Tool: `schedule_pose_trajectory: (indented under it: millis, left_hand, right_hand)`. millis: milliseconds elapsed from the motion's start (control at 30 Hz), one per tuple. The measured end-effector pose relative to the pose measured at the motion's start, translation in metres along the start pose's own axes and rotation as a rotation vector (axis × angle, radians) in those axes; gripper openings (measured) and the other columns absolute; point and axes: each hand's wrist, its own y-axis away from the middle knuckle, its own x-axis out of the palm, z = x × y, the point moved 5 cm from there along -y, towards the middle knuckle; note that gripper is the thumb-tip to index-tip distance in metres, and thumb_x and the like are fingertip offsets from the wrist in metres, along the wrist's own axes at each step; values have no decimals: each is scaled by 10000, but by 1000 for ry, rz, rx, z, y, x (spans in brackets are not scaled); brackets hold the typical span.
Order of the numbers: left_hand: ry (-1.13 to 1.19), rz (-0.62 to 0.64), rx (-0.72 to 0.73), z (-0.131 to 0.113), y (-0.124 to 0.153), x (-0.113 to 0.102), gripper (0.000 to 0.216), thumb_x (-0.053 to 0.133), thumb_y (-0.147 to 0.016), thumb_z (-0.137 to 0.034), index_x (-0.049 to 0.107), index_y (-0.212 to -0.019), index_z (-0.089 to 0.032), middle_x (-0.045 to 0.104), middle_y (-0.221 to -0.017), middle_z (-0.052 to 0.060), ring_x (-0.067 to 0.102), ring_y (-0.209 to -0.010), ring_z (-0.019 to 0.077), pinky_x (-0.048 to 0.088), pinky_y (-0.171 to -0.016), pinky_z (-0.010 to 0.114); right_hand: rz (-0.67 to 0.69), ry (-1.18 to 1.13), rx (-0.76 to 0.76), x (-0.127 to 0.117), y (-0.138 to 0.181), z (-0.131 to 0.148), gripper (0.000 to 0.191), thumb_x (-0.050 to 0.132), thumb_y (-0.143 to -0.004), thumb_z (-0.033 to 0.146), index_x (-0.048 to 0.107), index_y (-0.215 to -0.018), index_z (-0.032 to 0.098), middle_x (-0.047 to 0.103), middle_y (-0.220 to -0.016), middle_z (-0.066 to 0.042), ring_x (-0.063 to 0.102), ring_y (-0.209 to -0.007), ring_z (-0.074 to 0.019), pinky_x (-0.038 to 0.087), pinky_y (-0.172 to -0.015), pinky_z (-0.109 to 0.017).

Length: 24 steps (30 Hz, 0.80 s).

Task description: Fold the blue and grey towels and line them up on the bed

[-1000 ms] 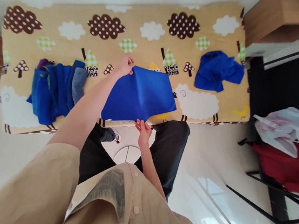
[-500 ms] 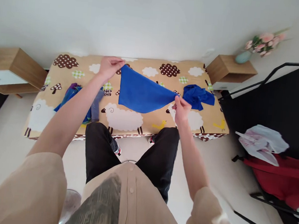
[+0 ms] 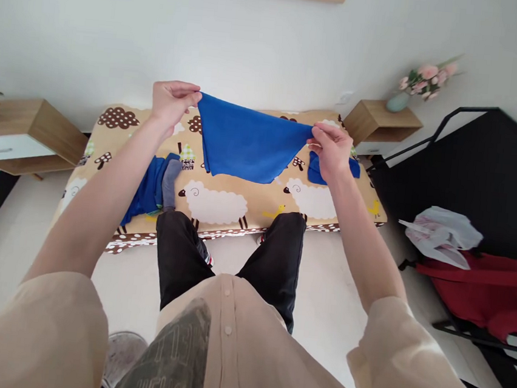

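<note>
A bright blue cloth hangs stretched in the air between my two hands, above a low table with a sheep-and-cloud patterned cover. My left hand pinches the cloth's upper left corner. My right hand pinches its right corner. The cloth sags to a point below the middle. A crumpled blue cloth lies on the table, mostly hidden behind my right hand. A pile of blue and grey cloths lies at the table's left, partly behind my left forearm.
Wooden bedside units stand at the left and the back right, the latter with a vase of pink flowers. A black frame, a white plastic bag and a red bag fill the right side. My dark-trousered legs stand against the table.
Both hands have lifted the blue cloth off the table and pulled it taut in the air. My right hand moved from the near edge up to the cloth's right corner.
</note>
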Motion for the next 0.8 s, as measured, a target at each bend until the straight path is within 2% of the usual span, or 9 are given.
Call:
schedule_pose_trajectory:
  millis: [100, 200, 367, 467, 600, 700, 800]
  left_hand:
    - [75, 57, -27, 7, 6, -4, 332, 773, -933, -490, 700, -1127, -230, 798, -1088, -49, 727, -958, 134, 635, -1011, 425]
    - [142, 136, -116, 16, 16, -4, 334, 781, -944, -495, 687, -1128, -233, 789, -1133, -28, 735, -983, 142, 628, -1034, 415]
    - [268, 189, -350, 28, 38, 4, 76, 722, -1010, -204, 717, -1072, -161, 776, -1207, 27, 726, -1015, 117, 577, -1112, 358]
    - [342, 176, -430, 34, 45, 10, 51, 708, -1004, -124, 734, -1047, -130, 778, -1175, 51, 727, -986, 105, 569, -1119, 344]
    - [435, 145, -447, 45, 44, 15, 128, 817, -906, -100, 746, -1011, -75, 776, -1044, 96, 736, -884, 123, 580, -1109, 416]
    - [470, 172, -420, 54, 42, 17, 191, 873, -843, -94, 744, -979, -58, 767, -952, 92, 736, -827, 131, 585, -1099, 452]
    - [456, 194, -402, 62, 43, 17, 189, 861, -849, -77, 741, -993, -50, 764, -938, 94, 739, -811, 135, 573, -1109, 486]
  right_hand:
    - [5, -31, 56, -1, 12, 2, 185, 862, -864, 317, 747, -843, 174, 695, -720, 20, 704, -609, -89, 565, -553, -182]
    - [5, -45, 132, -6, 24, -4, 180, 879, -854, 292, 746, -835, 171, 684, -685, 22, 708, -603, -101, 582, -550, -188]
    - [-33, -23, 280, -18, 45, -28, 206, 922, -806, 282, 763, -880, 173, 720, -742, 3, 718, -654, -111, 594, -565, -200]
    - [-73, -6, 379, -21, 58, -44, 242, 968, -731, 231, 762, -838, 165, 730, -754, -11, 697, -656, -103, 545, -522, -177]
    - [-77, -9, 492, -18, 72, -58, 306, 1014, -638, 226, 736, -755, 177, 683, -684, 9, 653, -625, -91, 495, -483, -157]
    - [-74, -23, 526, -18, 79, -61, 330, 1016, -631, 272, 711, -735, 201, 662, -681, 26, 639, -626, -91, 492, -484, -161]
    - [-90, -33, 546, -22, 84, -62, 310, 1001, -646, 280, 734, -792, 221, 693, -744, 31, 642, -658, -87, 507, -527, -171]
